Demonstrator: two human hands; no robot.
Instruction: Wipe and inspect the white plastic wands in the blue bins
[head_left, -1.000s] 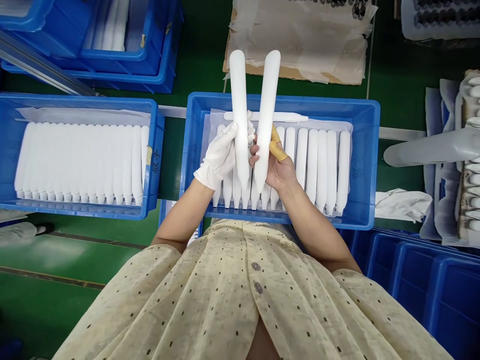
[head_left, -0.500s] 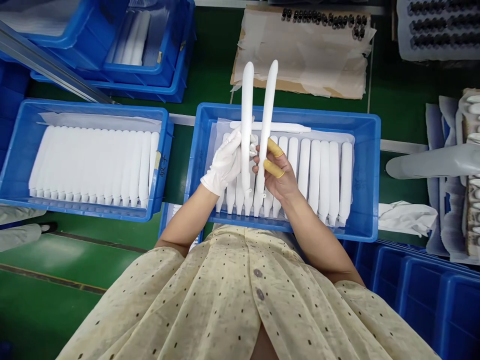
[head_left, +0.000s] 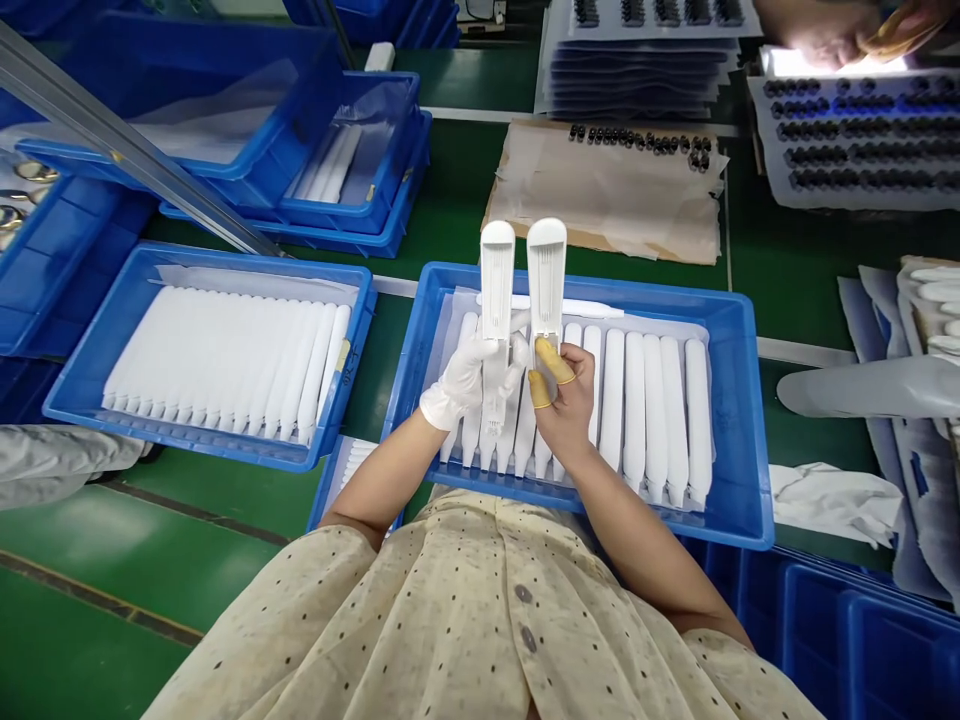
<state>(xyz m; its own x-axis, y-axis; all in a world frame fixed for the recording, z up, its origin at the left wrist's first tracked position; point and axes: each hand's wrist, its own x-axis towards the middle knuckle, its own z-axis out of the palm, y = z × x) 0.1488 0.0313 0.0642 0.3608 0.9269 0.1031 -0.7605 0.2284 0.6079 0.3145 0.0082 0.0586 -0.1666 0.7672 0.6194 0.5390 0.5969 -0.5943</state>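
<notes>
My left hand (head_left: 461, 385), in a white glove, is closed round the lower part of a long white plastic shell (head_left: 496, 290). With yellow finger cots on two fingers, my right hand (head_left: 564, 392) grips a second white shell (head_left: 546, 280). Both shells stand upright side by side, their ribbed hollow insides turned toward me. They are held above a blue bin (head_left: 739, 400) with a row of several white shells lying in it.
A second blue bin (head_left: 82, 385) of white shells sits to the left. Stacked blue bins (head_left: 390, 190) are behind it. Paper on cardboard (head_left: 607, 190) and trays of small dark parts (head_left: 847, 150) lie beyond. Another person's hands (head_left: 832, 35) work at the far right top. A grey arm-like form (head_left: 870, 388) is at the right.
Both shells have been rotated in my hands, from their smooth rounded backs through edge-on to their hollow ribbed insides. The view has tilted up, showing more of the bench.
</notes>
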